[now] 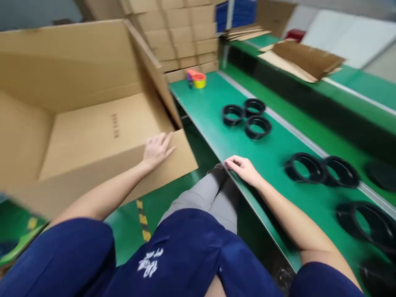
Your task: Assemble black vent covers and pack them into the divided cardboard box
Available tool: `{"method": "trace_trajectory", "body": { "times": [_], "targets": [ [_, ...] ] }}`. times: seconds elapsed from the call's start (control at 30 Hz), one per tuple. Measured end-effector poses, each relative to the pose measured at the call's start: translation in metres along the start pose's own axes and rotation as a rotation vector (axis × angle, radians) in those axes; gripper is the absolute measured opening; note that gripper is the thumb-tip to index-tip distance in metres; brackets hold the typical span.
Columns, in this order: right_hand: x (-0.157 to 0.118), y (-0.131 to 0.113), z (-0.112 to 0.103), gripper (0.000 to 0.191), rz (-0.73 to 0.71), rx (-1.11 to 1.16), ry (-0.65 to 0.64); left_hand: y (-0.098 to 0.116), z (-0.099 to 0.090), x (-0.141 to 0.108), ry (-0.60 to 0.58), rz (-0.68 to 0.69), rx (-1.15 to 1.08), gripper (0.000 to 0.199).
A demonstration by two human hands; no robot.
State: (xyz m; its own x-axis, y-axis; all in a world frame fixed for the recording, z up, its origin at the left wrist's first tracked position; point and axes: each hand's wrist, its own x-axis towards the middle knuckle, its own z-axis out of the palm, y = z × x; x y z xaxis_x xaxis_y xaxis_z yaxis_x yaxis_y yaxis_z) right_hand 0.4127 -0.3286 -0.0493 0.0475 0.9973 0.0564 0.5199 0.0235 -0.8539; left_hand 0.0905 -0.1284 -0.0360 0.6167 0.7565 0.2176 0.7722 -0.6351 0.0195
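A large open cardboard box [105, 123] stands at the left, and I see bare cardboard inside with some small print on its bottom. My left hand [157, 149] lies on the near side of the box by its folded-out flap [177, 154], fingers spread. My right hand [243, 168] rests at the near edge of the green work table [213, 119]. Its fingers are curled together, and whatever they may hold is hidden. Beyond it on the table sit several black plastic rings [258, 127], the closest ones a short way off from the hand.
Tape rolls [198, 79] lie at the table's far end, beside stacked flat cartons [182, 37]. Cardboard sheets [305, 60] rest on a raised ledge at the right. More black rings [368, 225] line the right side. Yellow-black tape [143, 220] marks the green floor.
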Motion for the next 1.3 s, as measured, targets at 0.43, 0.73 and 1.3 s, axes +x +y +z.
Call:
{"method": "trace_trajectory", "body": {
  "times": [0.43,0.73,1.3],
  "targets": [
    [-0.001,0.002,0.033,0.035,-0.206,-0.323,0.052,-0.022,0.030,-0.029,0.061,-0.011,-0.021,0.066],
    [0.002,0.005,0.036,0.038,-0.150,-0.296,0.074,-0.022,0.032,-0.030,0.053,-0.033,-0.121,0.070],
    [0.003,0.005,0.052,0.041,-0.200,-0.677,0.235,-0.035,0.037,-0.037,0.064,0.082,-0.286,0.074]
  ]
}}
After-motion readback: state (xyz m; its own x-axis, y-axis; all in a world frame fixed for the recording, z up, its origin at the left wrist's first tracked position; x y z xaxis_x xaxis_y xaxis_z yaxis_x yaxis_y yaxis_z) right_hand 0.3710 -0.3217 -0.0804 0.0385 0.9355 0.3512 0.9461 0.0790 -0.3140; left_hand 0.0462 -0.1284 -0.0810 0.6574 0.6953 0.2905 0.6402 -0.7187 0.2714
